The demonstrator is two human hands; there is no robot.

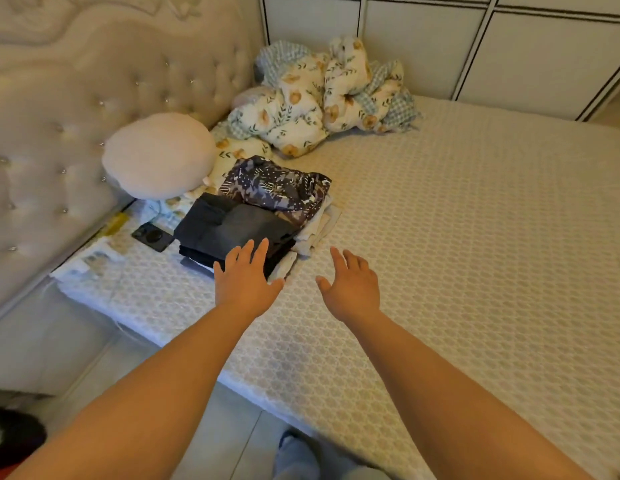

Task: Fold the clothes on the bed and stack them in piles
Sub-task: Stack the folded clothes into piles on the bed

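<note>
- While reaching out over the near edge of the bed (474, 237), left hand (244, 275) lying flat with fingers straight and spread, fingertips touching the near edge of the dark folded pile (228, 230).
- Right hand (350, 285) hovering just right of that pile, fingers relaxed and apart, holding nothing.
- Sitting on the left part of the mattress, dark folded pile with a grey garment on top, pale folded cloth (319, 230) showing at its right side.
- Resting just behind and touching it, navy patterned garment (280, 188), folded, atop that lighter cloth.
- Lying just left of the pile, small black device (152, 236) on the mattress.
- Leaning against the tufted headboard (76, 109) farther left, round pale cushion (159, 155).
- Bunching in the far corner, floral and checked quilt (322, 98), crumpled, in front of white cabinet doors (474, 46).
</note>
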